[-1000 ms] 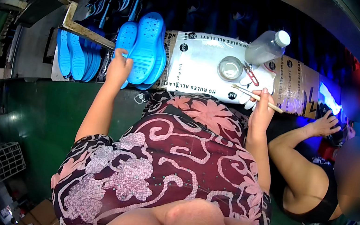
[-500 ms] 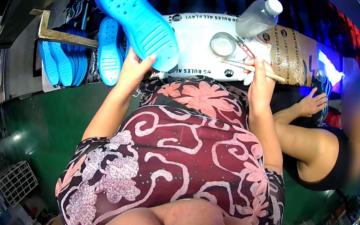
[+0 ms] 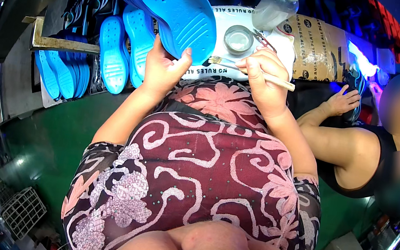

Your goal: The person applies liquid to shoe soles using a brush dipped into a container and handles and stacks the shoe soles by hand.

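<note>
In my left hand (image 3: pixel 164 67) is a bright blue shoe sole (image 3: pixel 169 5), gripped at its lower end. It is tilted, with holes in its upper part and ridges across the lower part. My right hand (image 3: pixel 269 81) pinches a wooden-handled brush (image 3: pixel 282 82) whose bristles point left, close by the sole's lower right edge. Whether they touch, I cannot tell. Just beyond that hand, a round glass jar (image 3: pixel 238 40) with pale contents stands on a white printed sheet (image 3: pixel 227 16). A slim reddish tool (image 3: pixel 264 40) lies beside the jar.
A clear bottle with a white cap (image 3: pixel 277 7) stands behind the jar. More blue soles (image 3: pixel 114 56) lie to the left, near a metal bracket (image 3: pixel 63 45) and a stacked row of soles (image 3: pixel 62 72). Brown cardboard (image 3: pixel 316 52) covers the right. A co-worker's hand (image 3: pixel 343 100) works there.
The sole in my left hand has come up and tipped, looking larger. My right hand has carried the brush left, from beside the jar to the sole's edge.
</note>
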Demonstrator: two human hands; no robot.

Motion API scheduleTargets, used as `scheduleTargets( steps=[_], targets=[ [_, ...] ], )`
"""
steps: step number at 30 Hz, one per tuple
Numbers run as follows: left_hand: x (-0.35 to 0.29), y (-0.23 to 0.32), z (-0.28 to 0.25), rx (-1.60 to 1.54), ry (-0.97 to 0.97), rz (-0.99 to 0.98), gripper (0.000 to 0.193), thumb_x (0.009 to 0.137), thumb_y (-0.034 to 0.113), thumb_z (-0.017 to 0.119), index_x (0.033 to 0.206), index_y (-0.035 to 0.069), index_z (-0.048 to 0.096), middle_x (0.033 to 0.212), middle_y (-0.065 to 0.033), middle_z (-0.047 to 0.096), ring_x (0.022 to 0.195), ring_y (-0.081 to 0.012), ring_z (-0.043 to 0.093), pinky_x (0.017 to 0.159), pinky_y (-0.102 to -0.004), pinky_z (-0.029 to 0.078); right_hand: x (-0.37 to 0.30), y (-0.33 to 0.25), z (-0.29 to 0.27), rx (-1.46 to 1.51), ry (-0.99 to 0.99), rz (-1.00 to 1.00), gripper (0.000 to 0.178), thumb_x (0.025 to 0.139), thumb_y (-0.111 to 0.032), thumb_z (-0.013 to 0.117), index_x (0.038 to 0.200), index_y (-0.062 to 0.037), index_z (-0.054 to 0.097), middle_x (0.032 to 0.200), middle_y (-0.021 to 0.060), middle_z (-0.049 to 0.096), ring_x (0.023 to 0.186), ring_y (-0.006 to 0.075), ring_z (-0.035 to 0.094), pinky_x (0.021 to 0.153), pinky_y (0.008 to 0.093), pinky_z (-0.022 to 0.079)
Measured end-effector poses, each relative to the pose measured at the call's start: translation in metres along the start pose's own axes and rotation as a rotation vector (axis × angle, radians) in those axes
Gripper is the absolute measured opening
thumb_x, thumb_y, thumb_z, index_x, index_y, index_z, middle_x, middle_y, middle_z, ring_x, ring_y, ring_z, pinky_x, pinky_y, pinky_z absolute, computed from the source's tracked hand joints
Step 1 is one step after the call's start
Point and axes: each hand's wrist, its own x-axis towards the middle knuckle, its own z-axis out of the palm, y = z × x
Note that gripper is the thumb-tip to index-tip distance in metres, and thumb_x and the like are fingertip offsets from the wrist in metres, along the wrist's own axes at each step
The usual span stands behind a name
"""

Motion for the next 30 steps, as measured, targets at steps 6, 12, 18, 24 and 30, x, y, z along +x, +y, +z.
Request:
scheduleTargets(
  steps=[6, 12, 18, 24, 30],
  targets=[
    [-0.003, 0.0, 0.001, -0.041, -0.025, -0.022, 0.045, 0.079, 0.005, 0.06, 0.117, -0.003, 0.037, 0.107, -0.0145, 0.055, 0.097, -0.0193, 0.055, 0.086, -0.0316, 0.043, 0.002, 0.006, 0.005, -0.137, -0.057, -0.115, 0.018, 0.079, -0.014, 0.058, 0.064, -0.005, 0.062, 0.059, 0.0054, 0.056, 0.057, 0.0212, 0.051, 0.063, 0.0308, 0.039],
    [0.0, -0.009, -0.002, 0.006, 0.028, 0.056, 0.043, 0.075, 0.002, 0.059, 0.113, -0.005, 0.04, 0.099, -0.0136, 0.058, 0.087, -0.0163, 0.058, 0.078, -0.0273, 0.046, 0.0, 0.011, 0.003, -0.188, 0.042, -0.138, 0.018, 0.078, -0.015, 0.06, 0.063, -0.0054, 0.062, 0.058, 0.0051, 0.054, 0.057, 0.0216, 0.05, 0.062, 0.0312, 0.038],
    [0.0, -0.017, -0.001, 0.105, 0.048, 0.189, 0.042, 0.073, 0.002, 0.061, 0.11, -0.005, 0.043, 0.091, -0.0121, 0.06, 0.081, -0.0154, 0.059, 0.073, -0.027, 0.047, 0.005, 0.009, 0.008, -0.194, -0.085, -0.222, 0.017, 0.077, -0.015, 0.061, 0.063, -0.0051, 0.062, 0.059, 0.005, 0.054, 0.056, 0.0221, 0.049, 0.063, 0.0322, 0.038],
    [0.0, -0.024, -0.002, 0.148, 0.076, 0.293, 0.038, 0.07, -0.001, 0.062, 0.105, -0.005, 0.047, 0.086, -0.0111, 0.061, 0.076, -0.016, 0.06, 0.069, -0.0276, 0.048, 0.001, 0.01, 0.005, -0.167, -0.053, -0.159, 0.018, 0.078, -0.016, 0.06, 0.064, -0.0054, 0.063, 0.058, 0.0049, 0.054, 0.056, 0.0224, 0.049, 0.065, 0.033, 0.039],
    [0.002, -0.026, 0.003, 0.094, 0.056, 0.265, 0.036, 0.068, -0.004, 0.061, 0.102, -0.005, 0.05, 0.092, -0.012, 0.058, 0.08, -0.0176, 0.058, 0.072, -0.0275, 0.046, 0.002, 0.015, 0.011, -0.158, -0.01, -0.183, 0.021, 0.08, -0.018, 0.058, 0.063, -0.0063, 0.063, 0.058, 0.0043, 0.056, 0.057, 0.0214, 0.051, 0.072, 0.034, 0.04]
  ],
)
